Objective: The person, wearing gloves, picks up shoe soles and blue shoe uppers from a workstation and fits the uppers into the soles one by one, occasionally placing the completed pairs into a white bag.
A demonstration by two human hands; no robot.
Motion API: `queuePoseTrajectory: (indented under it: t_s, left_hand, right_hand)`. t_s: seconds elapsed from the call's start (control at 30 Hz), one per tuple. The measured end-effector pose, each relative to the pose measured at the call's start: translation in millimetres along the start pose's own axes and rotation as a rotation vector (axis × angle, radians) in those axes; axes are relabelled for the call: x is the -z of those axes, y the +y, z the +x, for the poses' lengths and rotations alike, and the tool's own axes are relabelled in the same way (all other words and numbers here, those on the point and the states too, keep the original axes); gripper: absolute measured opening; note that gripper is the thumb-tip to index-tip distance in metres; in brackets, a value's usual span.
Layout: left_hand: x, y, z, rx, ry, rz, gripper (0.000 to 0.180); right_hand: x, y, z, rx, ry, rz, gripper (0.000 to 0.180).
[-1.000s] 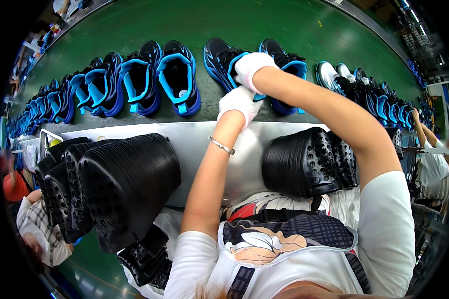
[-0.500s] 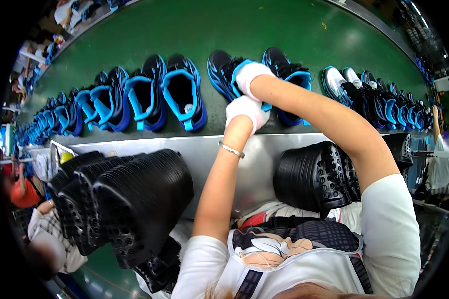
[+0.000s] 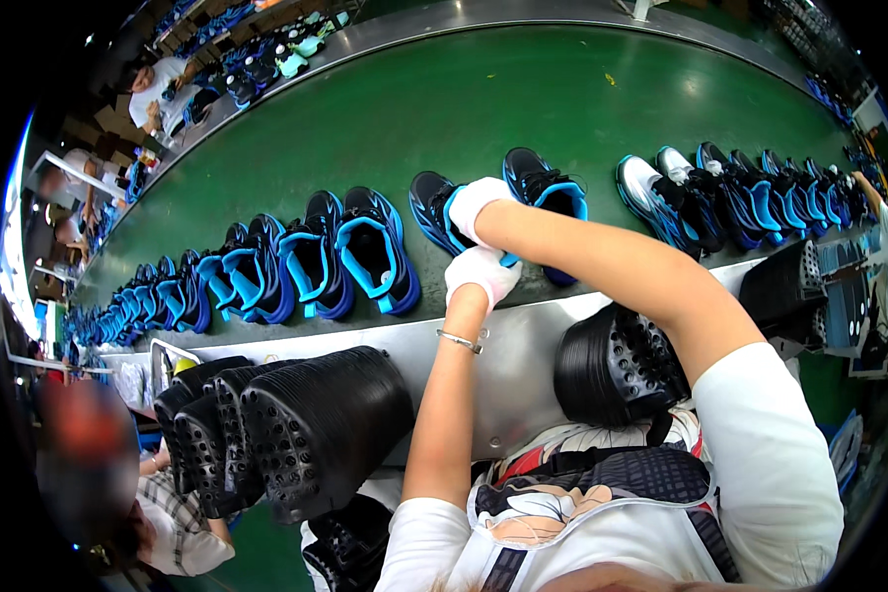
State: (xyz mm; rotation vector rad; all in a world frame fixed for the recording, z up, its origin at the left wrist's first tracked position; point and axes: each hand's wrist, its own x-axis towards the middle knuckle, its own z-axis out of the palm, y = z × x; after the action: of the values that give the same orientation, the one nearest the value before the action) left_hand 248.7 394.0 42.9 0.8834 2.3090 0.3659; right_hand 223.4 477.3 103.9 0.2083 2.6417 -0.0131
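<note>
A black sneaker with bright blue trim (image 3: pixel 430 203) lies on the green surface, toe pointing away from me. My left hand (image 3: pixel 482 277), in a white glove, is closed at its heel end. Over the shoe's opening rests my right hand (image 3: pixel 478 209), gloved too, its forearm crossing in from the right. The right fingers are hidden at the collar, so their grip cannot be made out. Just right of the hands stands a matching sneaker (image 3: pixel 559 200), partly covered by my right forearm.
Rows of black-and-blue sneakers (image 3: pixel 373 247) stretch leftward. To the right, more shoes follow, including silver-toed ones (image 3: pixel 644 187). Along the near metal ledge (image 3: pixel 523 345) are stacked black perforated plastic pieces (image 3: pixel 331 419) and another such stack (image 3: pixel 612 365). Other people work at left.
My view has shifted, so the shoes and ledge sit lower in the picture and more of the far left shows. Both hands remain at the same sneaker.
</note>
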Motion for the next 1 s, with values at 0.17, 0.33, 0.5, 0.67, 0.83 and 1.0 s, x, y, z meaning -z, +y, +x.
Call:
queuePoseTrajectory:
  t_s: [0.17,0.33,0.5,0.67,0.83,1.0]
  left_hand:
    - [-10,-4,-8,-0.024,0.210,-0.056,0.044]
    - [13,5,-36,0.050,0.202,-0.119,0.041]
    - [-16,-41,-44,0.062,0.884,0.040,0.035]
    - [-19,-11,-72,-0.060,1.083,0.081,0.024]
    - [-27,16,-86,-0.238,0.969,-0.152,0.017]
    - [-36,42,-72,-0.481,0.908,-0.184,0.015]
  right_hand:
    - [22,15,-52,0.219,-0.037,-0.016,0.035]
    - [55,54,-173,0.293,0.109,0.091,0.034]
    - [38,119,-286,0.208,0.375,0.239,0.027]
    - [-3,141,-355,0.193,0.489,0.376,0.009]
    - [-28,134,-371,0.180,0.455,0.315,0.033]
    - [-51,139,-369,0.224,0.435,0.218,0.038]
